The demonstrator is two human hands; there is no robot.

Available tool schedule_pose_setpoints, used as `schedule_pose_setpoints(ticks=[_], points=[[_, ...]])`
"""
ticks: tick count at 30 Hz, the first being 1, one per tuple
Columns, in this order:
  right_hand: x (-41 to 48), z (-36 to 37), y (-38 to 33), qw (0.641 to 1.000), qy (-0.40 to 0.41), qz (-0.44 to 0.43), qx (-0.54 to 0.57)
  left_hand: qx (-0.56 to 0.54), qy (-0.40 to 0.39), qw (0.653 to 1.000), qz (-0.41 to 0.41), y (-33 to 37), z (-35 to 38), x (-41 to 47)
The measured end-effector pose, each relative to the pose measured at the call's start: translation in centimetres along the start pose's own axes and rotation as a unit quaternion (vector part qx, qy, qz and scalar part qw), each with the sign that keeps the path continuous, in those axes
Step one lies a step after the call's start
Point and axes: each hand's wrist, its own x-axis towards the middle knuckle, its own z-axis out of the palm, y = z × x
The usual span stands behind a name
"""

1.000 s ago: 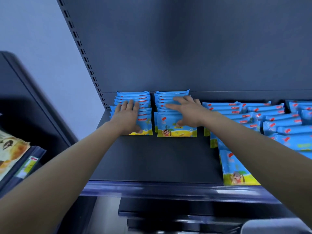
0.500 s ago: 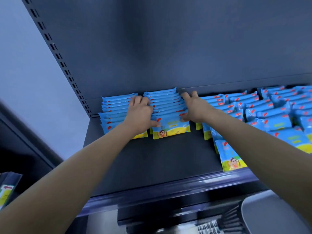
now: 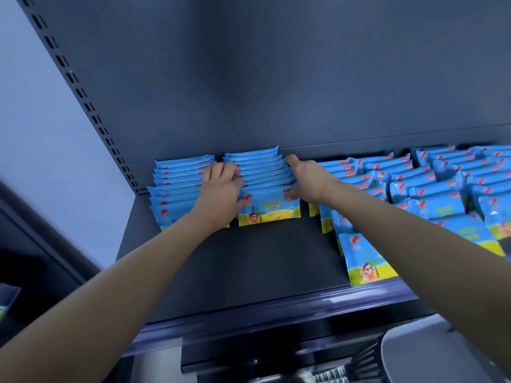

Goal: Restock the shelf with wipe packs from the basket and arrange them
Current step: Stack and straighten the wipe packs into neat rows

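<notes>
Left hand [image 3: 221, 193] grips the left end of a row of wipe packs [image 3: 262, 175], fingers curled over the tops of the packs and thumb against the front pack. Right hand [image 3: 307, 181] grasps the right end of that row the same way, so the row is squeezed between the two. The row stands on the shelf [image 3: 249, 258], its rear pack near the back panel [image 3: 276, 78]. Just left of the row stands a second row [image 3: 177, 183], partly under the left wrist. Right of the row, more packs [image 3: 428, 189] lie in looser, overlapping lines.
</notes>
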Motion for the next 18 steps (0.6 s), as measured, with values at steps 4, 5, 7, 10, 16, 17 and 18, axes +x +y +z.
schedule_pose_setpoints(ticks=[4,5,7,10,16,17,18], points=[[0.3,0.3,0.3,0.998,-0.029,-0.036,-0.047,0.061,-0.032,0.997,-0.03,0.8,-0.3,-0.1],[0.3,0.5,0.3,0.996,-0.033,-0.047,-0.063,0.081,-0.049,0.995,-0.037,1.0,-0.3,0.0],[0.4,0.7,0.4,0.994,-0.031,-0.064,-0.08,0.114,-0.059,0.991,-0.043,1.4,-0.1,0.2],[0.8,0.7,0.6,0.992,-0.025,-0.08,-0.094,0.138,-0.04,0.989,-0.041,1.7,0.3,0.1],[0.9,-0.5,2.0,0.99,-0.071,-0.099,-0.07,0.153,-0.041,0.986,-0.058,2.3,0.5,-0.3],[1.0,-1.0,2.5,0.99,-0.074,-0.101,-0.058,0.154,-0.043,0.985,-0.064,2.4,0.5,-0.3],[1.2,-1.6,3.0,0.991,-0.071,-0.101,-0.047,0.153,-0.043,0.985,-0.071,2.4,0.3,-0.2]])
